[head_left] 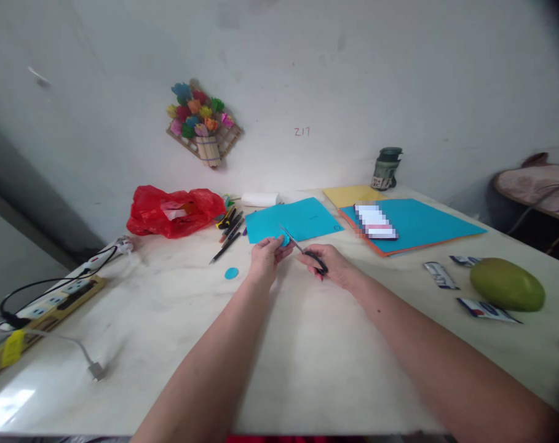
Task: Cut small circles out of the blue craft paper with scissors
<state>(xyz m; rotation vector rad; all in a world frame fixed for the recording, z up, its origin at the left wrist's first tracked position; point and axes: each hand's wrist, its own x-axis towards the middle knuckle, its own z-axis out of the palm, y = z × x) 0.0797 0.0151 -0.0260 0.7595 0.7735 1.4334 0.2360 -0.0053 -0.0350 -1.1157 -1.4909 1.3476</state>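
Note:
My left hand (266, 257) pinches a small piece of blue paper (285, 240) above the middle of the table. In my right hand (332, 263) is a pair of scissors (317, 263) with black handles, its fingers wrapped round them. The blades point up and left, close beside the small blue piece; whether they touch it I cannot tell. Behind both hands lies a blue sheet (293, 218) with small pen marks near its right corner. A blue paper disc (232, 273) rests on the table to the left of my left hand.
Pens (226, 247) and a yellow-black cutter (226, 217) lie by a red plastic bag (173, 212). A power strip (53, 301) runs along the left edge. On the right are a phone (376, 221) on coloured sheets (427, 224), a green fruit (507, 284), small packets (440, 275) and a bottle (386, 168).

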